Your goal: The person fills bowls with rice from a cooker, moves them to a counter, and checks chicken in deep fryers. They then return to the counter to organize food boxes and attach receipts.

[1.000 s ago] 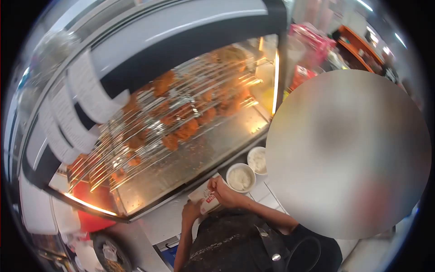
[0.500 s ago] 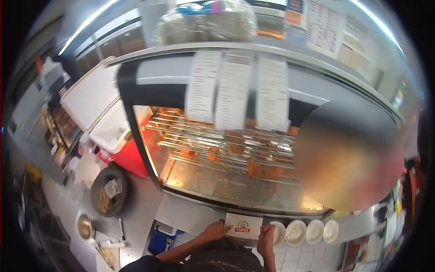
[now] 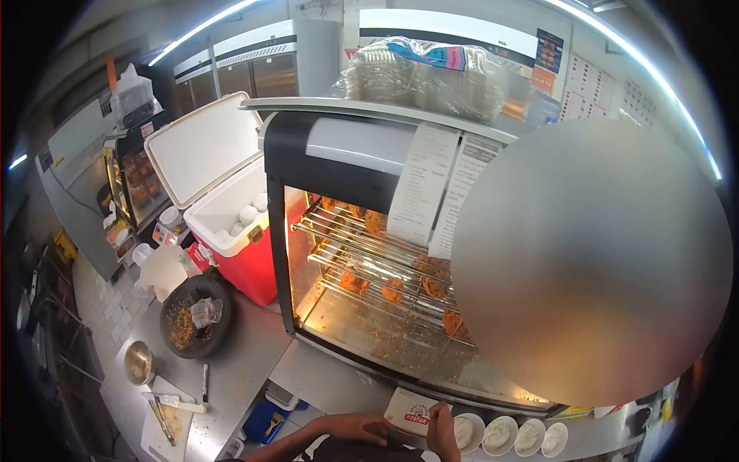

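At the bottom of the view my left hand (image 3: 356,427) and my right hand (image 3: 443,433) both hold a white cardboard food box (image 3: 411,410) with a red logo, at the counter's front edge. Just right of my right hand stands a row of several small white bowls (image 3: 504,436) filled with white food. Behind the box is a lit warming cabinet (image 3: 369,269) with wire racks and pieces of fried chicken (image 3: 392,292). Two paper order slips (image 3: 425,185) hang from its top.
A red cooler (image 3: 235,254) with its white lid up stands left of the cabinet. A dark round tray of crumbs (image 3: 192,317), a small metal bowl (image 3: 139,363) and tongs (image 3: 165,420) lie on the steel counter. Wrapped containers (image 3: 419,71) sit atop the cabinet. A blurred area covers the right.
The view has swung left and pulled back, bringing the cooler and steel counter into sight. Both hands stay on the box, now lower in the picture.
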Available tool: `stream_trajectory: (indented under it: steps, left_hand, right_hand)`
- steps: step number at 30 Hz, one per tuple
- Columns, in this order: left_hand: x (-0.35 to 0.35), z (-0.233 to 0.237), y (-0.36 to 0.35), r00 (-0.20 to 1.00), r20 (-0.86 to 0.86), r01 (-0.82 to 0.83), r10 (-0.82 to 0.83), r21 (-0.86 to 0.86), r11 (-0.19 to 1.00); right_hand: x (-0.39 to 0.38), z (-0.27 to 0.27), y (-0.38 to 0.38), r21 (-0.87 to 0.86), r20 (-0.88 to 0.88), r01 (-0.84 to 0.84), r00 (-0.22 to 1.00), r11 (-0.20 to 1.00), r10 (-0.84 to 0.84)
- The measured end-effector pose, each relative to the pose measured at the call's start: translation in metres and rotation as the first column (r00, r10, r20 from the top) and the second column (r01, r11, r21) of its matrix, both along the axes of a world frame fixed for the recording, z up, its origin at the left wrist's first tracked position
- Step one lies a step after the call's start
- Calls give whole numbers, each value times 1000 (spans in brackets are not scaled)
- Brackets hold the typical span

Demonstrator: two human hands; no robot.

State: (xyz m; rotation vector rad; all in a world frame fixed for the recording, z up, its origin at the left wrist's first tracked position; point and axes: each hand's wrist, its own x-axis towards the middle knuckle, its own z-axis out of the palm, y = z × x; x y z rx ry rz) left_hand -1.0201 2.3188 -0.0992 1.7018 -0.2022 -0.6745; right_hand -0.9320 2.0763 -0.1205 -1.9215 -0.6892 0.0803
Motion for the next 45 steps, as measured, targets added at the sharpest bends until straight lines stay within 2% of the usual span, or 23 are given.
stream_trajectory:
  steps: [3,5,7,10,14,16,17,18,20,21,23,24,26,29,31,33,34,36,38,39,40,42,45]
  left_hand:
    - [-1,11,1,987,56,155,-151,-89,984]
    - [2,18,1,966,104,231,-235,49,972]
    - [5,16,-1,959,134,242,-248,58,969]
    - [8,7,-3,934,250,262,-257,13,965]
    - [17,-6,-21,853,441,307,-279,6,952]
    - [22,-12,-33,793,530,328,-301,46,944]
    - [25,-14,-37,760,571,334,-311,68,940]
    - [27,-13,-39,756,574,336,-315,74,939]
    - [27,-11,-42,752,550,270,-364,247,931]
    - [25,-13,-41,749,551,271,-368,251,929]
    - [22,-17,-35,761,578,179,-295,251,951]
    - [23,8,-37,756,581,182,-302,257,949]
    - [23,76,-43,720,626,174,-298,254,952]
    - [27,-80,-58,789,614,-48,-12,82,996]
    - [27,-66,-57,768,633,-15,-97,170,985]
    - [23,-34,-57,720,647,25,-251,337,941]
    - [21,-19,-57,693,643,38,-325,418,908]
    - [19,-4,-58,664,630,52,-403,499,865]
    - [19,3,-62,726,208,152,-656,881,448]
    - [16,6,-58,728,206,151,-653,882,446]
    - [11,10,-53,725,229,132,-649,879,458]
    - [-1,13,-48,729,261,96,-633,876,472]
    - [-14,7,-44,755,277,60,-594,873,483]
  right_hand:
    - [2,5,8,-29,-20,-36,999,999,35]
    - [3,1,10,-51,-20,-47,999,998,46]
    - [4,-10,10,-83,-75,-10,997,996,3]
    - [-3,63,4,-115,-126,-131,985,985,117]
    - [-3,51,5,-16,-321,-53,946,998,45]
    - [-9,59,3,-41,-243,-57,969,998,45]
    - [-11,68,7,-134,-105,-14,995,991,-1]
    - [-8,51,6,-130,-99,-11,995,991,-2]
    - [-5,13,7,-250,247,68,969,966,-4]
    - [-3,9,2,-245,250,71,968,967,-8]
    - [2,11,-4,-452,-38,-94,996,887,86]
    - [2,-2,-5,-448,-31,-87,996,890,82]
    - [-2,-36,-8,-229,-115,-106,990,968,81]
    - [-3,29,-3,-376,-37,-118,993,919,113]
    - [-3,20,-4,-415,-47,-138,990,899,131]
    - [4,-45,-5,-581,102,-115,972,806,212]
    - [5,-36,2,-577,103,-110,973,809,206]
    - [9,3,22,-822,-222,-238,970,517,94]
    - [10,-51,25,-878,-167,-177,984,445,63]
    - [10,-70,26,-924,-106,-114,993,364,42]
    - [10,-69,20,-924,-108,-119,993,364,50]
    - [4,-40,3,-789,38,-28,995,614,94]
    - [-6,50,5,-813,46,-88,976,575,214]
